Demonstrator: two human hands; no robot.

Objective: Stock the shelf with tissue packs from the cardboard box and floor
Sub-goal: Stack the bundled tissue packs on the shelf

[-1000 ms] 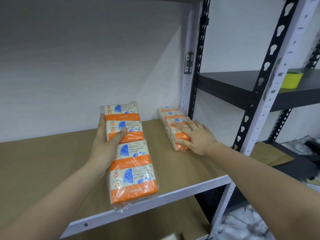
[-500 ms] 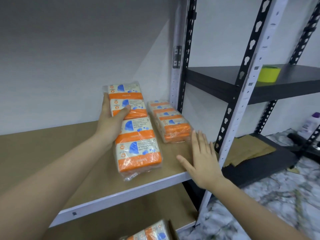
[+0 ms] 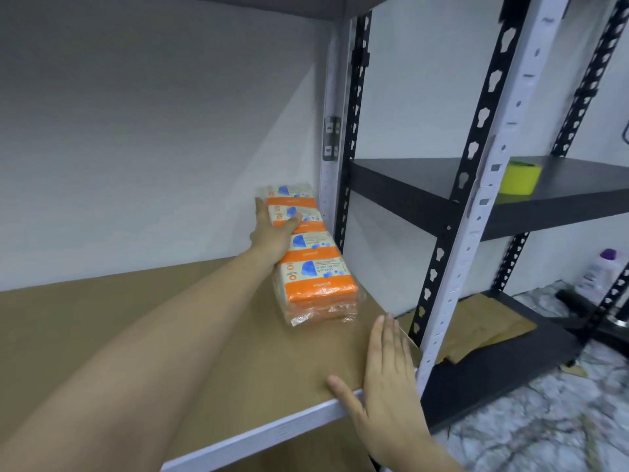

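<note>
Tissue packs lay stacked at the far right of the brown shelf, the left hand gripping the top pack's left side. Near the shelf's right front edge, the right hand hovered flat with straight fingers.

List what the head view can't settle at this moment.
- Lower tissue pack: mostly covered by the top tissue pack stacked on it.
- Left hand fingers: behind the top pack's far side, grip depth unseen.
- Cardboard box and floor packs: outside the frame.
- White bottle label: too small, blurred.
- Right hand: flat over the shelf edge; contact unclear.
</note>
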